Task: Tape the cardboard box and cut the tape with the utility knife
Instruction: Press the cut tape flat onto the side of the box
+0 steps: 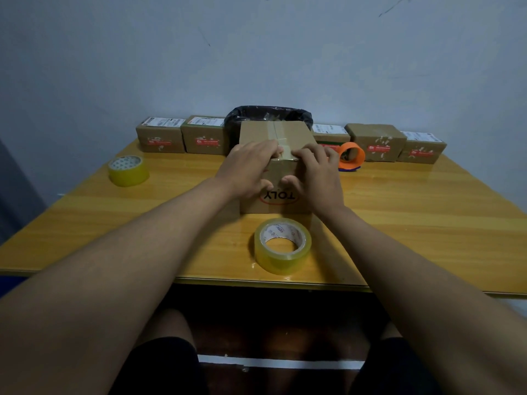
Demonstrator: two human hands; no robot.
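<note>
both hands (282,169) on cardboard box (278,132)

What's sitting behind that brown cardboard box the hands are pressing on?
Directly behind the brown cardboard box stands a bin lined with a black plastic bag. Only its crinkled rim shows; the box covers the lower part, and nothing of its inside is visible.

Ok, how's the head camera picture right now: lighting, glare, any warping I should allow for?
Head view: dim, bluish light with dark corners; wide-angle warping bows the table edge and stretches the forearms; soft glare on the tabletop near the tape roll; the cardboard box and both hands, left hand and right hand, are sharp enough; under the table is nearly black.
</note>
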